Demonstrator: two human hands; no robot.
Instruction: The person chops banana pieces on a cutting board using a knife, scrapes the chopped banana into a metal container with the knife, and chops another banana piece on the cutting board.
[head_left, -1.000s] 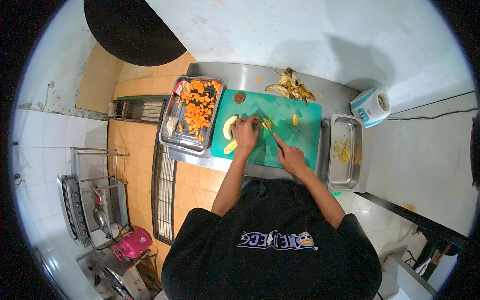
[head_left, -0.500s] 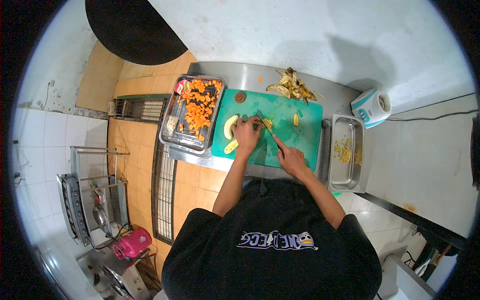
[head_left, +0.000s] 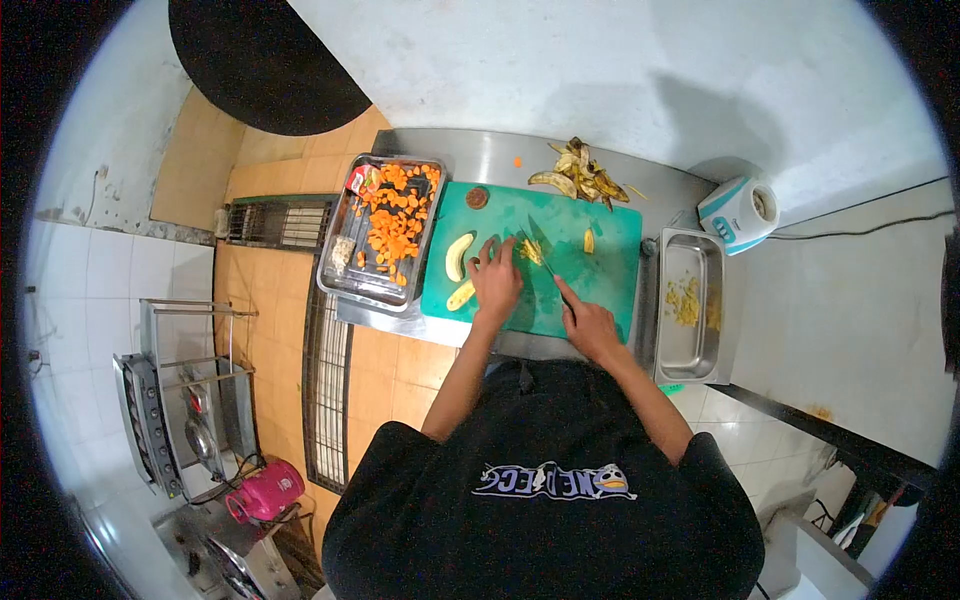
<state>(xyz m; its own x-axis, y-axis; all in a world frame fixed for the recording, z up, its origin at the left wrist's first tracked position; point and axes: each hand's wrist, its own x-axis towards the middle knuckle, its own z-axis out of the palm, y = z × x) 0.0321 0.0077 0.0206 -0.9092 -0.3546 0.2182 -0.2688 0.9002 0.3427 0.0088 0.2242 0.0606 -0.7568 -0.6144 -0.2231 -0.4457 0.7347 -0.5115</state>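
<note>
Green plastic forms the backdrop at the centre of the frame, where a cutting board (head_left: 600, 285) rests on a stainless-steel desk (head_left: 465, 148) and a person in a black T-shirt (head_left: 550, 430) works with a knife (head_left: 553, 266). The fingers of the right hand (head_left: 592, 328) are closed around its handle, the blade slanting toward the upper left beside a small heap of chopped banana (head_left: 531, 250). The left hand (head_left: 497, 285) is just left of the heap, its fingers spread; whether the fingertips touch any pieces cannot be told. Two peeled bananas (head_left: 458, 258) lie on the board's left side, and a single banana piece (head_left: 589, 241) at its upper right. Sliced carrots (head_left: 395, 228) fill much of a rectangular tray (head_left: 331, 240) at upper left. Banana peels (head_left: 585, 178) are piled at top centre, and a steel pan (head_left: 692, 345) at right contains yellow pieces (head_left: 684, 302).
</note>
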